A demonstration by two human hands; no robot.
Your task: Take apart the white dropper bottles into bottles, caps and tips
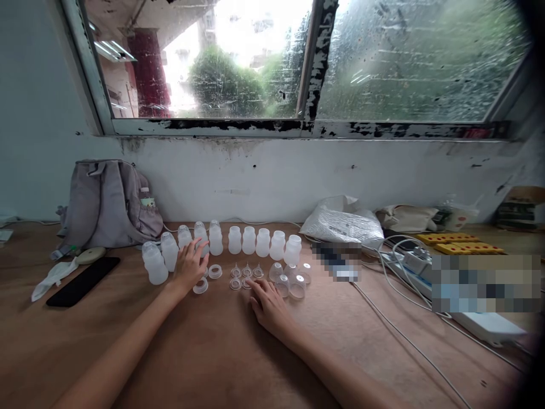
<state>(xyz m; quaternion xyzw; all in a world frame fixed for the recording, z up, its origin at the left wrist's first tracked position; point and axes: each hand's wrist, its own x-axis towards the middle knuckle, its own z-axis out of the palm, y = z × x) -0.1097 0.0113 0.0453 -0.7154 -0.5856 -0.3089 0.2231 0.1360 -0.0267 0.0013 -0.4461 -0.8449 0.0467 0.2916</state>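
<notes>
Wipe: thin, white, crumpled (53, 278).
Slab: flat, matt black, oblong (84, 282).
Backpack: soft grey fabric, creased, against the wall; its side pocket holds a small labelled bottle (147, 197).
Capped bottles: five, frosted and waisted, topped with clear domes, in a slanting row (169, 251); contents cannot be told.
Left hand: fingers spread, above the near side of the capped bottles (189, 267); whether a fingertip touches one cannot be told.
Rings: pale, smooth, wide-holed, lying beside the left hand (215, 276); some partly hidden.
Bare bottles: five, frosted, upright, uncapped, in a curved row behind the small parts (263, 243).
Teats: clear, thin-tipped on round flanges, clustered between rings and caps (235, 272).
Right hand: fingers loosely bent, tips at the nearest teats (268, 304); whether it grips one cannot be told.
Caps: five clear domes, grouped just beyond the right hand (297, 287).
Bag: silvery, wrinkled plastic (343, 221).
Power strip: white, hard-edged, with looping cables (485, 326).
Trays: yellow, long, red-dotted (470, 248).
Table: brown, wood-like, faintly glossy (204, 352).
Wall: pale, scuffed, stained under the sill (264, 176).
Window: streaked glass, flaking frame, greenery outside (255, 57).
</notes>
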